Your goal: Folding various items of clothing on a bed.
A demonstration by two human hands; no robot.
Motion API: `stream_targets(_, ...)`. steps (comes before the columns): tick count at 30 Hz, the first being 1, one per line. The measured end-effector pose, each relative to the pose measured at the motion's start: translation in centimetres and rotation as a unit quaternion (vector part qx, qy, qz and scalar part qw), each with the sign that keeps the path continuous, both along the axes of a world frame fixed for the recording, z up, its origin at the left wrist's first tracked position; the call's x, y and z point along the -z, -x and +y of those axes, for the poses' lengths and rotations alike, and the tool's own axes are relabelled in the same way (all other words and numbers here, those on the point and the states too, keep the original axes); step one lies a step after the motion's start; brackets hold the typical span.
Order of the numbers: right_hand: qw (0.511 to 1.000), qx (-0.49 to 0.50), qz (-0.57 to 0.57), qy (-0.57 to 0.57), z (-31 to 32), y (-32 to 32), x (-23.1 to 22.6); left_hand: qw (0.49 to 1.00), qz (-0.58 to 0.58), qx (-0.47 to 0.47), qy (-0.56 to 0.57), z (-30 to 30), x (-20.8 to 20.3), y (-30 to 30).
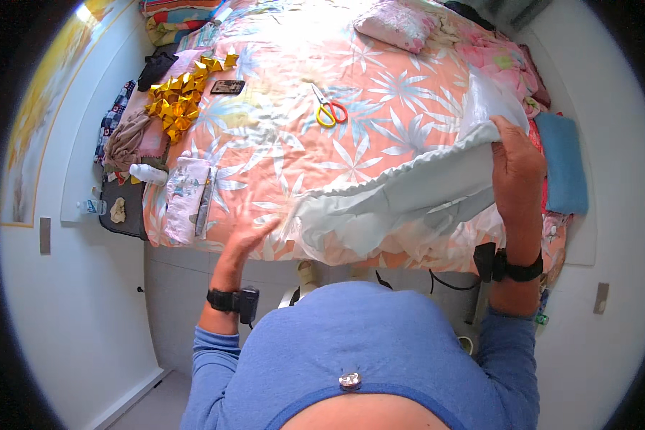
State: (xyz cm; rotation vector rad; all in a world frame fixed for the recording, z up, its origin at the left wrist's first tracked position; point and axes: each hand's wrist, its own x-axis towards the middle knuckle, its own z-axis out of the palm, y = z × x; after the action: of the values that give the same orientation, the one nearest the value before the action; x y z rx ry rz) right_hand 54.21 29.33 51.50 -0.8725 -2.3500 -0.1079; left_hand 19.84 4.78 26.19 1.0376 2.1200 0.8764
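Observation:
A pale grey-white, thin cloth (423,201) with a gathered, elastic-looking edge stretches across the near side of the bed. My right hand (516,158) pinches that gathered edge at its raised right end. The rest of the cloth hangs in loose folds, partly sheer, down over the bed's front edge. Just left of the cloth's bunched left end is my left hand (252,233), its fingers stretched out toward it and holding nothing that I can see. Scissors (327,109) with one yellow and one red handle lie farther back, blades pointing away.
The bed has a peach leaf-patterned sheet (279,154). A phone (228,87), gold folded-paper pieces (175,104), a white bottle (148,173) and folded cloth (188,193) lie left. A pillow (398,25), clear plastic (486,100) and a blue folded cloth (562,163) sit back and right.

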Motion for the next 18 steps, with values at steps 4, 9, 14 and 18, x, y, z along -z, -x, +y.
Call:
stream_targets(4, 0.997, -0.076, -0.02, -0.016, -2.0, 2.7, -2.2, 0.98, 0.067, 0.131, -0.138, 3.8, -2.6, -6.2)
stream_targets(9, 0.991, -0.122, -0.042, -0.047, -3.9, 4.5, -5.3, 0.946, 0.064, 0.209, -0.239, 10.5, -6.9, -9.9)
stream_targets(14, 0.98, -0.129, -0.076, -0.135, -4.2, 3.5, -8.5, 0.974, -0.004, 0.205, -0.099, 13.9, -7.9, -8.3)
stream_targets(18, 0.973, -0.1, -0.141, -0.15, -2.6, 0.5, -11.4, 0.965, 0.067, 0.134, -0.213, 12.8, -8.1, -2.7)
